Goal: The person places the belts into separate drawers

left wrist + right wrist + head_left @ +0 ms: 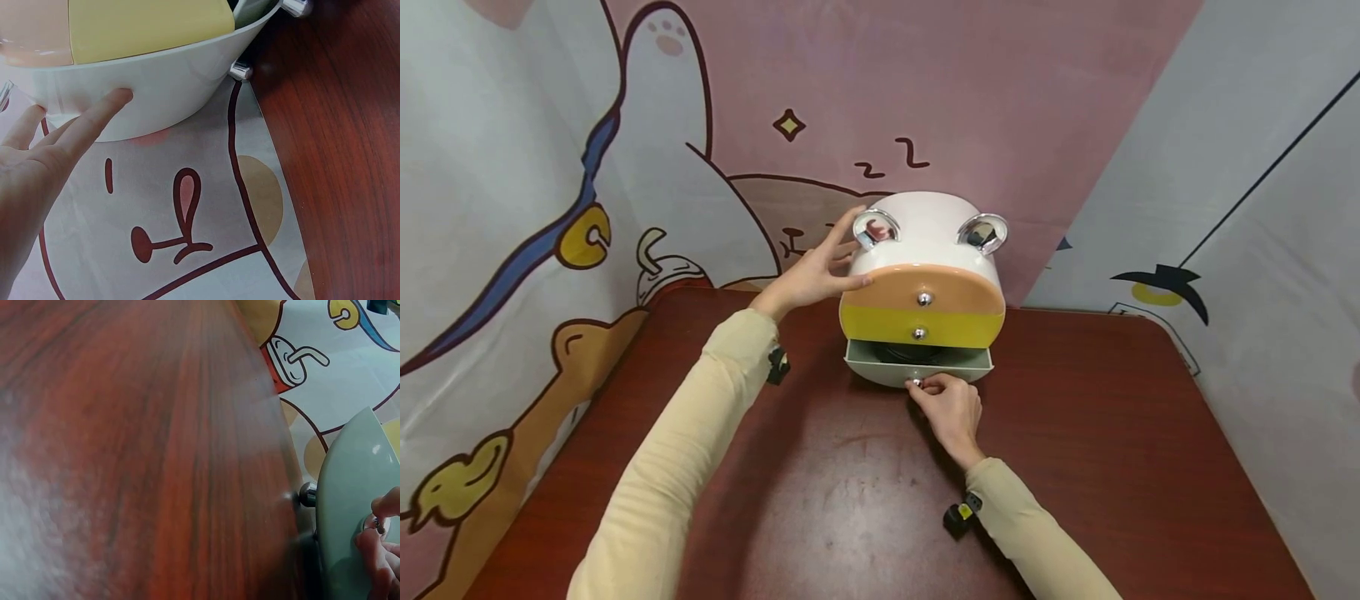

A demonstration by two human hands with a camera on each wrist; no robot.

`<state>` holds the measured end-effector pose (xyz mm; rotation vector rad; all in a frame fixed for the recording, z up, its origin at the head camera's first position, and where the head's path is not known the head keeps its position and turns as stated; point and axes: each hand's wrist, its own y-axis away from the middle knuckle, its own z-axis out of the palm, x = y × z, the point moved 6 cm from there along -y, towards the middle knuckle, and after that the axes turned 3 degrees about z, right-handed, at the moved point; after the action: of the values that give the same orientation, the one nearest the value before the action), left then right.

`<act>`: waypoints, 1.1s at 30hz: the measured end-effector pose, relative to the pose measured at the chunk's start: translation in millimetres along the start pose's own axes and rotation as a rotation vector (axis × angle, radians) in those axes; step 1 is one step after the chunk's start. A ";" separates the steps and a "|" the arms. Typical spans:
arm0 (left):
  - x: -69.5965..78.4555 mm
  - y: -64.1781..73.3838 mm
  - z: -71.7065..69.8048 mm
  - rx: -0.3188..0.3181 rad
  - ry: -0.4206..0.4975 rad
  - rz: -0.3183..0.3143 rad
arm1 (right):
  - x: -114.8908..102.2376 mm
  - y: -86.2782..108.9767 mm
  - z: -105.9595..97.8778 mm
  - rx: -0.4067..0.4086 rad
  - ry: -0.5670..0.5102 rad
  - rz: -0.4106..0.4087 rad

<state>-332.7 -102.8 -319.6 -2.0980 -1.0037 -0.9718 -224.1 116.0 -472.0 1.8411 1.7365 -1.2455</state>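
A small white drawer box [925,225] with two silver ear-like rings on top stands on the table. Its front has an orange top drawer [880,292], a yellow middle drawer [880,325] and a pale green bottom drawer [876,373]. The bottom drawer is pulled partway out, and something dark lies inside it. My right hand [951,410] pinches the silver knob [374,525] of that drawer between thumb and finger. Against the box's left side rests my left hand [811,279], its fingers extended; the left wrist view shows fingertips on the white wall [162,94].
The box stands on a dark red-brown wooden table [850,517], close to its back edge. Behind it hangs a cloth backdrop [1000,100] with cartoon animals. Short silver feet [240,70] hold the box up.
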 end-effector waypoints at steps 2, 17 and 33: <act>0.2 0.0 -0.5 0.004 -0.006 -0.003 | -0.2 -1.6 0.0 -0.006 0.001 0.002; 1.7 -0.2 -0.3 -0.009 -0.008 -0.019 | 1.2 -15.1 7.0 -0.015 0.033 0.042; 0.8 0.1 2.7 -0.022 0.045 -0.018 | 0.8 -23.5 7.8 0.003 0.047 0.050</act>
<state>-331.3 -100.5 -320.4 -2.0785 -0.9954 -1.0386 -248.8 115.8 -469.5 1.9178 1.7022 -1.1958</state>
